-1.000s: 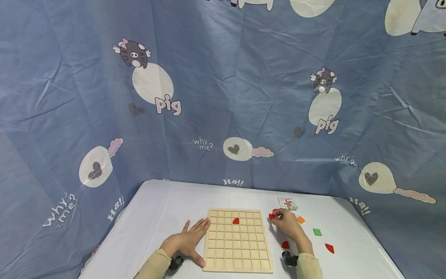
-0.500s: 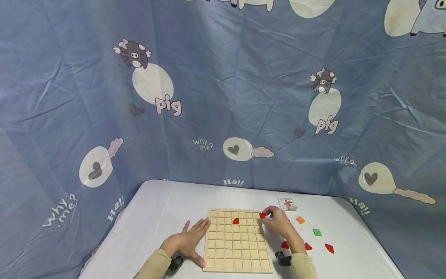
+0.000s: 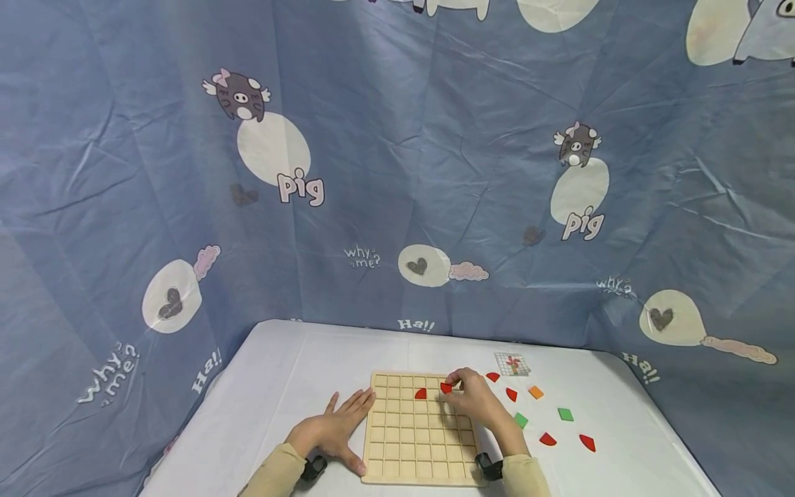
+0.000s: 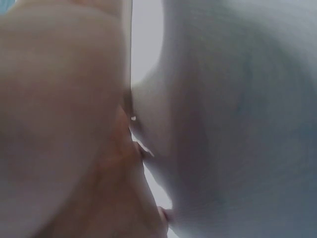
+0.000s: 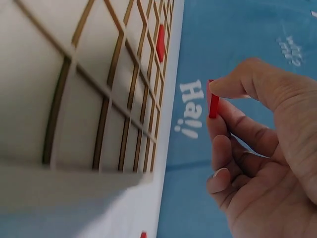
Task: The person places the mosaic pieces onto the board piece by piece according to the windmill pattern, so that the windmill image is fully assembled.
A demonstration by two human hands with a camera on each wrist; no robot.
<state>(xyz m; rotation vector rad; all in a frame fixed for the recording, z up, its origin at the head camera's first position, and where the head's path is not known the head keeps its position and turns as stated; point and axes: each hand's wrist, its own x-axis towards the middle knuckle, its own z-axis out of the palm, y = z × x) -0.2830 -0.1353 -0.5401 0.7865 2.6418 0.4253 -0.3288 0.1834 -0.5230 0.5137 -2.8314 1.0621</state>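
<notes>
A square wooden grid board (image 3: 422,436) lies on the white table. My left hand (image 3: 332,429) rests along its left edge with fingers spread, the thumb near the lower left corner. Over the board's upper right part, my right hand (image 3: 477,400) pinches a red quarter-circle tile (image 3: 446,388) between thumb and fingers; the right wrist view shows this held tile (image 5: 213,99) edge-on, apart from the grid. Another red quarter-circle tile (image 3: 421,393) sits in a cell of the second row. The left wrist view is mostly filled by the blurred left hand (image 4: 64,119).
To the right of the board lie loose red tiles (image 3: 548,439), green square tiles (image 3: 565,414) and an orange tile (image 3: 536,392). A small card (image 3: 513,364) with a gridded flower picture lies behind them. A blue printed cloth (image 3: 397,172) hangs around the table.
My right hand has carried the red tile leftward from the loose pieces to over the board, uncovering tiles beneath its earlier place. My left hand has stayed put.
</notes>
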